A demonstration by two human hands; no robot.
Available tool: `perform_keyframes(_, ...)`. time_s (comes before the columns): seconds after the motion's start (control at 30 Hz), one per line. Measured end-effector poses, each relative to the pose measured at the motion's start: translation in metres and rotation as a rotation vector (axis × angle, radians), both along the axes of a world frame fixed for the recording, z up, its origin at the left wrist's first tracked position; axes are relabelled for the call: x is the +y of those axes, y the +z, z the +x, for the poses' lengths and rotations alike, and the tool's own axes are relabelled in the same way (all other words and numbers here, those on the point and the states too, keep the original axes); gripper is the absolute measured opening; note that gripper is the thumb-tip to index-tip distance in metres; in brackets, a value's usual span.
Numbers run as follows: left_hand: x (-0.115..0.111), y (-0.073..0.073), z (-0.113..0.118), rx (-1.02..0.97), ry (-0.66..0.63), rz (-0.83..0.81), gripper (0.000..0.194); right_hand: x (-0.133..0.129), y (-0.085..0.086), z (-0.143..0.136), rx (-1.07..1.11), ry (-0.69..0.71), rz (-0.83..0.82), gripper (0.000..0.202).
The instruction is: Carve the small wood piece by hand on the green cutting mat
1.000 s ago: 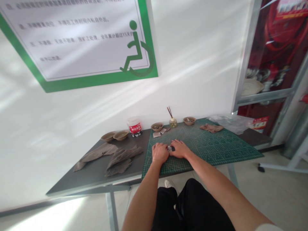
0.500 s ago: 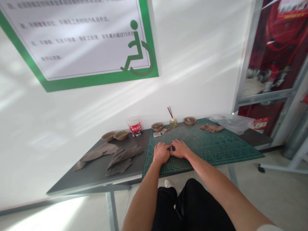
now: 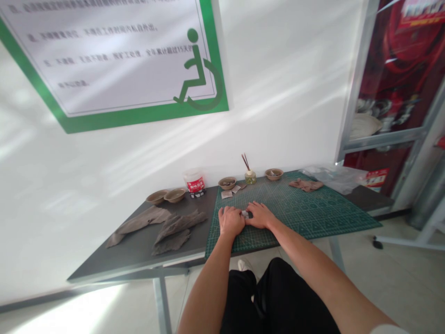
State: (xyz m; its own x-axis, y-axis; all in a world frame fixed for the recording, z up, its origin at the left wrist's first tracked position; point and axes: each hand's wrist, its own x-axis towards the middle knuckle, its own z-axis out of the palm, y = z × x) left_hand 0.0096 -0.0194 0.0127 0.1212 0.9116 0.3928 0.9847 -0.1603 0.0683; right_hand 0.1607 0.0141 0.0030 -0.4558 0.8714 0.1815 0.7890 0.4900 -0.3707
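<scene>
Compared with the frame of half a second ago, the left hand point(image 3: 232, 221) is a little farther from the right hand point(image 3: 260, 215), and more of the small grey, white and black object point(image 3: 246, 214) shows between them. This object is low over the green cutting mat with pale grid lines point(image 3: 295, 211), near its front edge. The left hand is palm down, its fingers close together and bent, with the tips at the object's left end. The right hand has its thumb and fingers apart around the dark end. Whether either hand pinches it firmly, I cannot tell.

Behind the hands, a brown round bowl point(image 3: 227, 183) holds small lumpy pieces, and two small pale squares point(image 3: 231, 192) lie before it. To the right stands a small glass bottle with dark sticks point(image 3: 250, 177), with yellow-green contents; farther right, another brown bowl point(image 3: 274, 175) holds small light and dark pieces. On the left are a clear plastic jar with a red label point(image 3: 195, 183) and two shallow brown bowls point(image 3: 166, 196), side by side.
</scene>
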Motion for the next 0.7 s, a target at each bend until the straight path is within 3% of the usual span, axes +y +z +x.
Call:
perform_keyframes(0.4,0.0026,0.0019,0.0006,-0.017,-0.017,-0.075,0.033,0.0016,-0.0015,0.0003,-0.001,-0.011,-0.008,0.053)
perform_keyframes(0.7,0.009,-0.0019,-0.0037,-0.069,-0.109,-0.088,0.031,0.0037,-0.0048,0.0006,0.008,-0.007,0.007,0.051)
